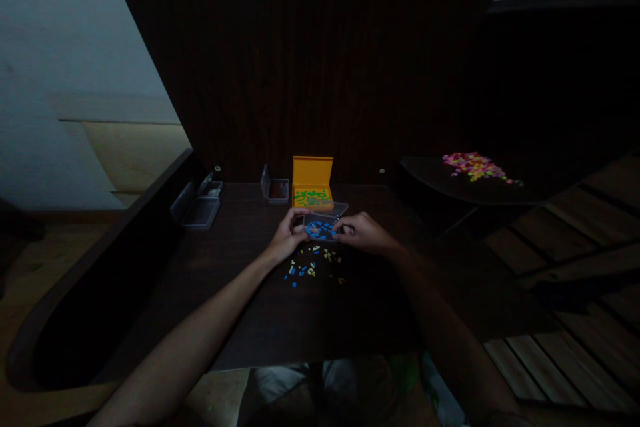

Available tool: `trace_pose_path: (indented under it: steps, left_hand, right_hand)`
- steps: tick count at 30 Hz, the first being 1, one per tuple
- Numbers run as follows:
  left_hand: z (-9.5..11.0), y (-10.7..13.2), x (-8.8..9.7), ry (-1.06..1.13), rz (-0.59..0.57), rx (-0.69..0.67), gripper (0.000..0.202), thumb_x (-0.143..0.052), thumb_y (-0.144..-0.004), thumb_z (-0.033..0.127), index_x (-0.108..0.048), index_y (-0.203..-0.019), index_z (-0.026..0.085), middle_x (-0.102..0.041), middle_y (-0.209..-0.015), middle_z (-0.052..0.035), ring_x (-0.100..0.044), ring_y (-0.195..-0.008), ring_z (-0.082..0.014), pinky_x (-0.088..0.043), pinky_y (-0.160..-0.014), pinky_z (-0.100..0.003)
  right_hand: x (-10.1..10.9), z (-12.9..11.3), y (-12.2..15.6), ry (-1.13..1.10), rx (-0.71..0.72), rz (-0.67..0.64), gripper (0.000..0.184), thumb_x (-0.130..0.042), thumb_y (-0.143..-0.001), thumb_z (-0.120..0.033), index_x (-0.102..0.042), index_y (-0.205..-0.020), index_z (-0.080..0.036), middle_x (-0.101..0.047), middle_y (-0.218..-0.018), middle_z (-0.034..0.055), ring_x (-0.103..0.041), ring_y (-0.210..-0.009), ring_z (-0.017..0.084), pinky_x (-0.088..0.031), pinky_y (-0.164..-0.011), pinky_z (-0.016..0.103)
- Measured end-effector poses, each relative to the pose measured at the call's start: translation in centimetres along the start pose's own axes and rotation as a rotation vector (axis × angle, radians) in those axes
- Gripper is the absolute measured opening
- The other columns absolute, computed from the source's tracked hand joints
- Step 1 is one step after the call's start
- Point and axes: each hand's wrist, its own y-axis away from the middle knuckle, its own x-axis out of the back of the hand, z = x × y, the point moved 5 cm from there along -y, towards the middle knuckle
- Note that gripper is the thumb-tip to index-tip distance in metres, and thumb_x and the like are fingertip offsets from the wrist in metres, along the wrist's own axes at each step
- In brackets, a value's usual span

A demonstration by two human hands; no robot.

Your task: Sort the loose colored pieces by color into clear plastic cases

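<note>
My left hand is closed around the left end of a clear plastic box with its lid raised. Several small blue pieces lie inside that box. My right hand is at the box's right end, fingers pinched together by the blue pieces; what they hold is too small and dark to make out. Just below, loose blue and pale yellow pieces are scattered on the dark table. Behind the box stands an open yellow case with small green pieces in it.
Another open clear box with dark reddish contents stands left of the yellow case. More open clear boxes sit at the far left by the raised side panel. A pile of pink and yellow pieces lies on a side shelf.
</note>
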Motion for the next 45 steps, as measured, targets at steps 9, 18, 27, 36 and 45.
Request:
trace_pose_path:
  steps: [9,18,27,36,45]
  left_hand:
    - [-0.2,0.2,-0.4,0.012,-0.076,0.004,0.052,-0.069,-0.055,0.002,-0.056,-0.102,0.02,-0.056,-0.126,-0.0048,-0.066,-0.082,-0.0129,-0.052,-0.063,-0.02]
    - [0.0,0.3,-0.7,0.01,-0.089,0.009,0.05,-0.07,-0.058,0.005,-0.055,-0.103,0.02,-0.056,-0.128,-0.0064,-0.067,-0.082,-0.014,-0.052,-0.066,-0.023]
    - [0.1,0.4,-0.7,0.015,-0.085,0.011,0.05,-0.07,-0.057,0.005,-0.054,-0.102,0.02,-0.057,-0.125,-0.005,-0.066,-0.081,-0.0128,-0.051,-0.068,-0.023]
    - [-0.1,0.2,-0.5,0.007,-0.076,-0.006,0.05,-0.069,-0.056,0.007,-0.055,-0.102,0.021,-0.056,-0.125,-0.0049,-0.066,-0.08,-0.0134,-0.052,-0.069,-0.025]
    - [0.3,0.4,-0.6,0.007,-0.045,0.004,0.05,-0.069,-0.056,0.005,-0.056,-0.102,0.02,-0.057,-0.124,-0.0045,-0.066,-0.08,-0.0118,-0.052,-0.066,-0.02]
  right_hand:
    - [-0.3,-0.4,-0.1,0.076,0.061,-0.116,0.019,-0.062,-0.084,-0.028,-0.075,-0.092,-0.016,-0.06,-0.068,-0.0004,-0.05,-0.061,0.011,-0.032,-0.059,0.021]
    - [-0.7,-0.8,-0.5,0.156,0.033,-0.145,0.017,-0.067,-0.083,-0.026,-0.076,-0.095,-0.02,-0.063,-0.072,0.0004,-0.051,-0.064,0.012,-0.033,-0.062,0.023]
    - [-0.7,-1.3,-0.4,0.166,0.036,-0.135,0.019,-0.068,-0.082,-0.028,-0.077,-0.099,-0.022,-0.065,-0.074,0.0013,-0.053,-0.067,0.013,-0.034,-0.065,0.023]
    - [-0.6,-1.1,0.0,0.115,0.057,-0.099,0.023,-0.065,-0.084,-0.025,-0.077,-0.104,-0.024,-0.066,-0.074,0.0006,-0.051,-0.063,0.012,-0.034,-0.063,0.022]
    - [0.5,-1.8,0.5,0.131,0.023,-0.058,0.027,-0.055,-0.083,-0.016,-0.077,-0.099,-0.02,-0.065,-0.067,-0.0003,-0.049,-0.055,0.01,-0.032,-0.058,0.021]
